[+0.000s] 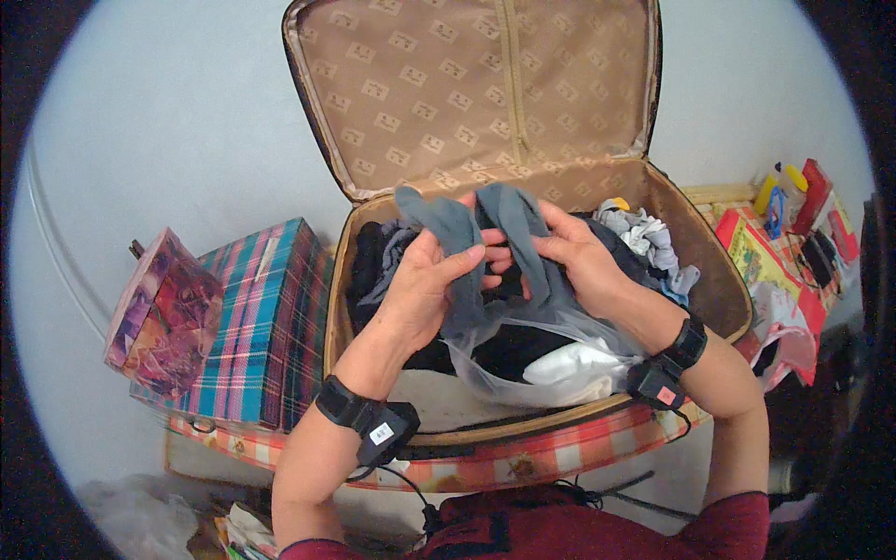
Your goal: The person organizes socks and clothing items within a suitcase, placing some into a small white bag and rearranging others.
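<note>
Both hands are raised over an open brown suitcase (723,252). My left hand (422,285) has its fingers and thumb closed on a limp grey sock (455,227). In my right hand (583,263), thumb and fingers pinch a second grey sock (510,207) beside the first. The lower ends of both socks hang down toward a clear plastic bag (481,369) with black and white cloth (571,362) in it. The bag lies at the front of the suitcase; whether the sock ends are inside it, I cannot tell.
Crumpled light clothes (644,238) lie at the suitcase's right, dark ones (373,257) at its left. The lid (420,103) leans back toward the wall. A plaid box (257,317) and a purple patterned box (168,317) stand left; red and yellow packages (761,257) lie right.
</note>
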Demonstrator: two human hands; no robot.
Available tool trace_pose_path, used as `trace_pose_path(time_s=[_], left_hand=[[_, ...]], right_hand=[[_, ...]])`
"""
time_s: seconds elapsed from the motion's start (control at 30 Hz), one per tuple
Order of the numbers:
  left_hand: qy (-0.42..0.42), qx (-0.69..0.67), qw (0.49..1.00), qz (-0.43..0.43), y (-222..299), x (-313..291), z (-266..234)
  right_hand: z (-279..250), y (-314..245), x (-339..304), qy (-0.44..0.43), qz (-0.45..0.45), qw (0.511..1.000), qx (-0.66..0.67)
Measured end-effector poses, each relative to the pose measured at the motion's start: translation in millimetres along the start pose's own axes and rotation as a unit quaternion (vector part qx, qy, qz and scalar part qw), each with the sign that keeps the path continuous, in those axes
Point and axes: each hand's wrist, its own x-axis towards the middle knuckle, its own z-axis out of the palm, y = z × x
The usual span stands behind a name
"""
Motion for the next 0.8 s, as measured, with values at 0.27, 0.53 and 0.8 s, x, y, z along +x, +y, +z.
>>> trace_pose_path(time_s=[0.27,0.53,0.8], left_hand=[[-0.037,-0.129,0.989,0.061,-1,4,-11],[-0.067,-0.209,0.975,0.04,0,4,-7],[-0.084,0.02,0.996,0.0,-8,6,7]], right_hand=[[0,-1,-1,-0.023,-0.061,0.998,0.004],[8,-11,-3,-0.035,-0.019,0.994,0.104],[13,-1,-2,-0.016,-0.003,1.0,0.0]])
